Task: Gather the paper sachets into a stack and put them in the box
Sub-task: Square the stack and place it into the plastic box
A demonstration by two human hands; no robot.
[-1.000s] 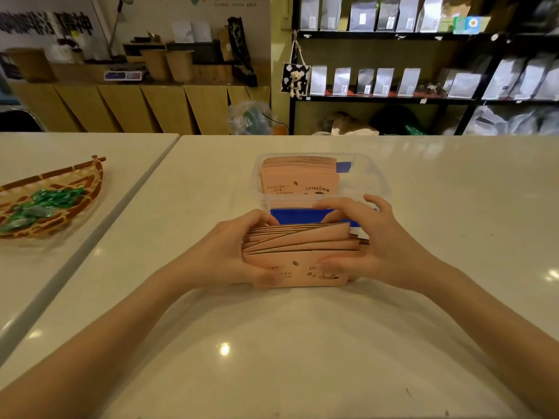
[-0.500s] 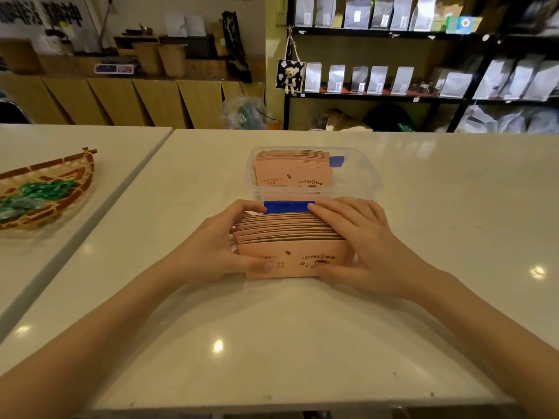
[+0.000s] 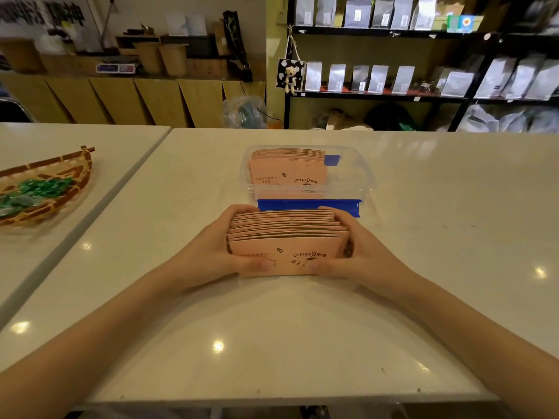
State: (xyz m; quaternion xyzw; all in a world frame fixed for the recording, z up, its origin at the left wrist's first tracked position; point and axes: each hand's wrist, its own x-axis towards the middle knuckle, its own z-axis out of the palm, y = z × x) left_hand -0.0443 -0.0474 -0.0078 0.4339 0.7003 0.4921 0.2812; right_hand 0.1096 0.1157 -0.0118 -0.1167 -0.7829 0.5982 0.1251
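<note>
Just below the centre of the frame, the left hand [image 3: 220,252] and right hand [image 3: 357,255] clamp a stack of pink paper sachets [image 3: 287,240] from both ends, fingers curled tight around it, thumbs pressed on its printed front. It stands on the white surface [image 3: 272,328], touching the blue near edge of the clear box [image 3: 367,182], which already holds more sachets. Bare surface spreads wide right and below; a woven basket [image 3: 60,189] sits at the left edge.
</note>
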